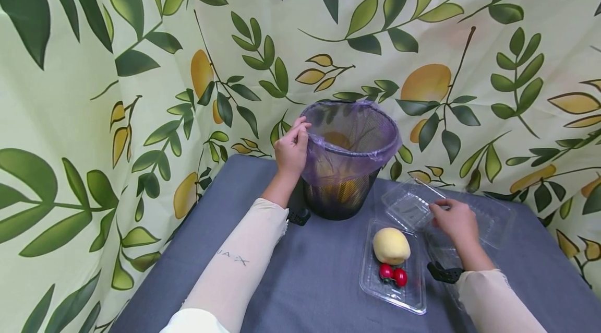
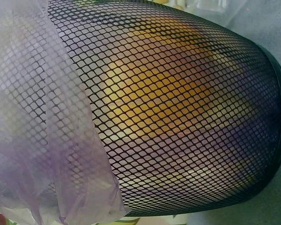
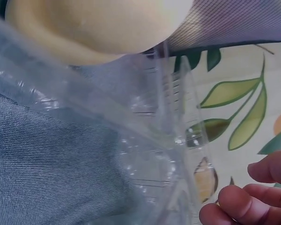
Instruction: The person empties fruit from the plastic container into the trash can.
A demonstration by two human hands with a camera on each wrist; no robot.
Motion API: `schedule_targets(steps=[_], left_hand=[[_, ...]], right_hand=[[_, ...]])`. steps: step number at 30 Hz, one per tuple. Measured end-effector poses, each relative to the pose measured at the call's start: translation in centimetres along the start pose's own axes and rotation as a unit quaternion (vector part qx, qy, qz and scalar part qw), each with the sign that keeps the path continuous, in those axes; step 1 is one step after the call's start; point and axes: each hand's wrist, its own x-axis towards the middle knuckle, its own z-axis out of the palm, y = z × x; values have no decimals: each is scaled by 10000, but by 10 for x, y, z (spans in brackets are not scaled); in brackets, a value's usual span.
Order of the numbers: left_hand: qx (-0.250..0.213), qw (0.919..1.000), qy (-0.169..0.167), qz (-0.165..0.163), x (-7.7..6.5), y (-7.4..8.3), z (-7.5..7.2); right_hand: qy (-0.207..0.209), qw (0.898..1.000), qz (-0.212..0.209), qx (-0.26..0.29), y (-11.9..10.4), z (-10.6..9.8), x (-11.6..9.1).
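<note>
A black mesh trash can [image 1: 340,197], lined with a purple plastic bag [image 1: 331,166], stands upright on the table. My left hand [image 1: 291,153] grips the left side of its bag-covered rim. The mesh wall [image 2: 168,117] and the bag's overhang [image 2: 61,164] fill the left wrist view. On the right, my right hand [image 1: 455,221] hovers at several clear plastic containers [image 1: 410,207]. Its fingers [image 3: 234,201] are loosely bent, with a gap to the thumb and nothing visible between them. The clear plastic walls [image 3: 152,183] lie beside these fingertips.
A clear tray [image 1: 399,299] in front of the trash can holds a pale yellow peach-like fruit [image 1: 392,246] and two small red fruits [image 1: 399,276]. Behind the grey-covered table [image 1: 305,281] hangs a leaf-patterned cloth [image 1: 263,9].
</note>
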Motion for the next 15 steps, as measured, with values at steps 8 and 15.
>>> schedule_targets(steps=[8, 15], left_hand=[[-78, 10000, -7, -13, 0, 2, 0], [-32, 10000, -11, -81, 1, 1, 0]], right_hand=[[-230, 9990, -385, 7, -4, -11, -16], [-982, 9939, -428, 245, -5, -15, -34]])
